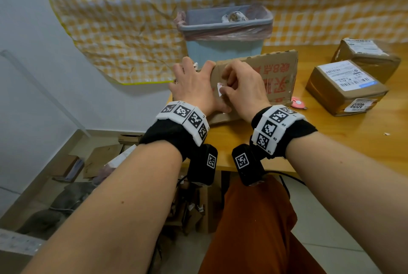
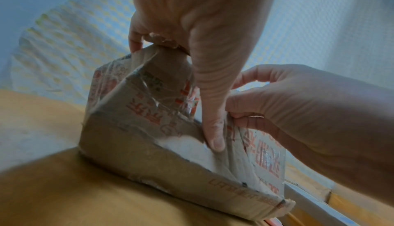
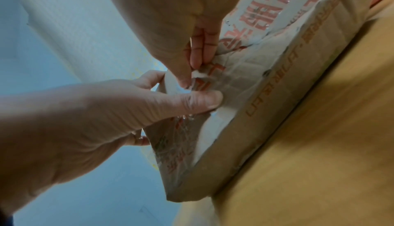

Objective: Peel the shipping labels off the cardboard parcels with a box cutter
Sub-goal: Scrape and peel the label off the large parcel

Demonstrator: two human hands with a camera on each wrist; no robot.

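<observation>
while hands [image 1: 194, 88] grip parcel [image 1: 273, 70], bin [image 1: 225, 37] stands behind.

A pale blue-grey wall [image 1: 33, 42] fills the left side of the room. A yellow-and-white checked sheet [image 1: 132, 8] hangs crumpled across the back, its lower corner drooping over the wall. In front of it stands a light wooden tabletop [image 1: 331, 141]. Below to the left, the floor [image 1: 326, 218] is tiled in light grey, with flattened cardboard scraps [image 1: 101, 159] strewn near a beige skirting board [image 1: 39, 190]. The light is soft and even.
</observation>
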